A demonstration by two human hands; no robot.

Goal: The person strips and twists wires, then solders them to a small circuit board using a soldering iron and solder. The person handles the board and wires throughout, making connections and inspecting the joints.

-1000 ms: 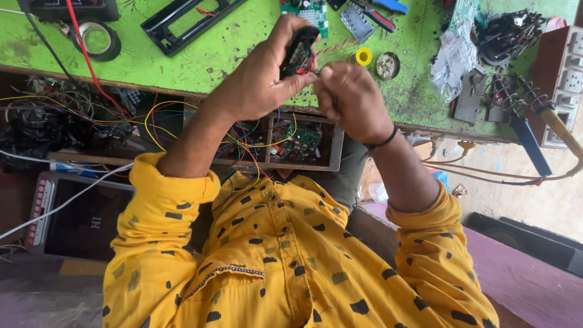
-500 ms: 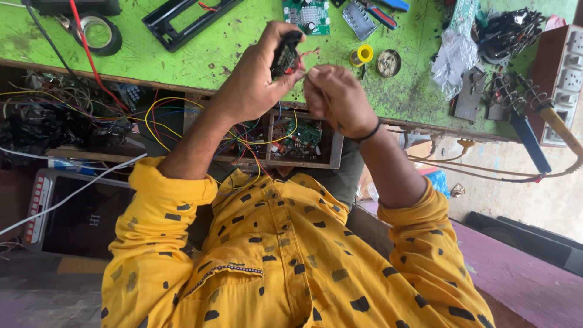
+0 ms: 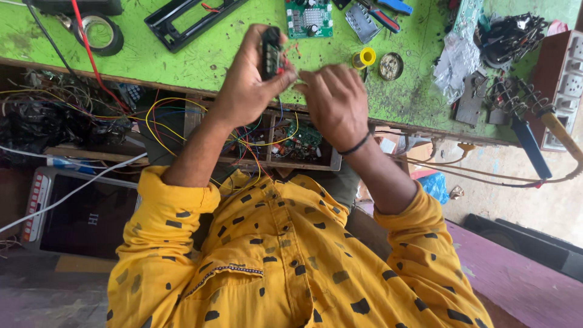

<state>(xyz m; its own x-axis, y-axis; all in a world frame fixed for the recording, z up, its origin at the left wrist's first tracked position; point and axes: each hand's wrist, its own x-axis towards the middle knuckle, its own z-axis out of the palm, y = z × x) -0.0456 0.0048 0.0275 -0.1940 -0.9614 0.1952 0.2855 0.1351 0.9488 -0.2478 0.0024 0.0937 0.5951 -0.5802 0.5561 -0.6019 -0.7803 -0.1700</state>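
The left hand (image 3: 246, 85) is closed around a small black electronic module (image 3: 271, 53), holding it upright above the near edge of the green table (image 3: 200, 61), with thin red wires trailing from its side. The right hand (image 3: 333, 103) sits just beside it, fingers curled and its fingertips (image 3: 303, 78) meeting the module's wires; whether it actually pinches one cannot be told. A black band circles the right wrist.

On the table beyond the hands lie a green circuit board (image 3: 308, 18), a small yellow spool (image 3: 364, 58) next to a round tin (image 3: 391, 65), and blue-handled pliers (image 3: 388, 11). A black plastic frame (image 3: 188, 18) and a roll of black tape (image 3: 97, 33) lie to the left. Below the table edge, an open drawer (image 3: 291, 143) holds tangled coloured wires and boards.
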